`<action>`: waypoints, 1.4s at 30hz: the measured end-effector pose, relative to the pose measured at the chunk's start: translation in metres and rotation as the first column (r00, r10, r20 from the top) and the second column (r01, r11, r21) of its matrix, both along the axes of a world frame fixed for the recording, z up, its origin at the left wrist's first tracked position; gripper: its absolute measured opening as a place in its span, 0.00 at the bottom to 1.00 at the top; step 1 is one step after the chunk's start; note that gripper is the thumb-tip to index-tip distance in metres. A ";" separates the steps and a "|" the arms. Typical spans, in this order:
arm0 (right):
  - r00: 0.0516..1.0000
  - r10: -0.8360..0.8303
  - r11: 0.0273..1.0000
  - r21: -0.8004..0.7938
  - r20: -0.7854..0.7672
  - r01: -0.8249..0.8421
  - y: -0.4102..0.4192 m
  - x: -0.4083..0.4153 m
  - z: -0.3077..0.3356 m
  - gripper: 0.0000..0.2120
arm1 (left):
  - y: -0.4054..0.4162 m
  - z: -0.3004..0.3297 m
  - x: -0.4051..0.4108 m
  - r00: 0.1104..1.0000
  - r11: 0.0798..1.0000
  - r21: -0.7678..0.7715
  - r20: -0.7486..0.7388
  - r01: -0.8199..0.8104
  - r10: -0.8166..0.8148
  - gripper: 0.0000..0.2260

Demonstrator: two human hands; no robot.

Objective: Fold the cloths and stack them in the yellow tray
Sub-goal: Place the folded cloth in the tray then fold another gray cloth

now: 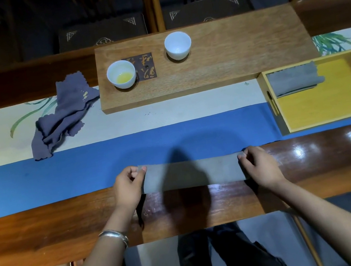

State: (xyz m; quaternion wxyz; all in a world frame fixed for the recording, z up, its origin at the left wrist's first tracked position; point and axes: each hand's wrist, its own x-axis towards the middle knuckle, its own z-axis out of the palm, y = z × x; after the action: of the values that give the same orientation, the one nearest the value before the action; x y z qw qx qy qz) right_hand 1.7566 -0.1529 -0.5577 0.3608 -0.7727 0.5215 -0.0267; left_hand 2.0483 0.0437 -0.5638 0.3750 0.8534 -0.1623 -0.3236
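Head view, looking down at a long wooden tabletop (46, 226) covered by a runner (60, 170) with a blue near band and a pale far band painted with green leaves. At the near centre a grey cloth (190, 173) lies as a long, narrow folded strip, partly on the blue band and partly on the bare glossy wood. The left hand (129, 184) pinches the left end of the strip at its far corner between thumb and curled fingers; the right hand (260, 165) pinches the right end in the same way. The two hands are well apart, one at each end of the strip. A metal bangle (115, 234) circles the left wrist.

At the far left, a crumpled purple cloth (62, 117) with a scalloped edge lies unfolded on the pale band of the runner. At the right, the yellow tray (327, 102) sits on the runner, holding a folded grey cloth (294, 80) in its far left corner. Between them, at the far centre, a wooden board (238, 57) carries two white cups: the left cup (121, 74) holds a little yellow liquid and touches a dark square plaque (143, 66) with gold characters; the right cup (178, 45) stands well apart from the first. Dark chairs (101, 31) stand beyond the far edge.
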 end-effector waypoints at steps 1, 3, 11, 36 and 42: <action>1.000 0.002 1.000 -0.010 -0.015 -0.002 0.000 0.002 -0.001 0.09 | -0.002 -0.003 0.000 1.000 1.000 0.016 0.008 -0.018 0.018 0.13; 0.999 0.005 1.000 -0.027 -0.044 -0.006 -0.001 0.004 -0.002 0.09 | -0.004 -0.010 -0.001 0.999 0.998 0.048 0.026 -0.042 0.041 0.13; 0.991 -0.015 1.000 -0.015 -0.134 0.013 -0.006 0.012 0.003 0.08 | -0.004 -0.010 0.004 0.983 0.979 0.192 0.157 0.065 -0.096 0.14; 0.929 -0.301 0.921 0.187 -0.214 0.341 0.041 0.042 0.026 0.29 | -0.010 -0.004 -0.029 0.869 0.904 0.130 -0.250 -0.407 0.427 0.19; 0.958 -0.266 0.962 -0.093 -0.105 0.257 0.034 0.050 0.040 0.22 | -0.006 0.010 -0.025 0.894 0.935 0.007 -0.291 -0.355 0.341 0.20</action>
State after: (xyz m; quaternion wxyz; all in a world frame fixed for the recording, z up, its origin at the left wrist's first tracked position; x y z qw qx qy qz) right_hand 1.8063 -0.1187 -0.5182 0.2923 -0.7107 0.6380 -0.0494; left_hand 2.0230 0.0372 -0.5539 0.4659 0.8037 0.0416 -0.3678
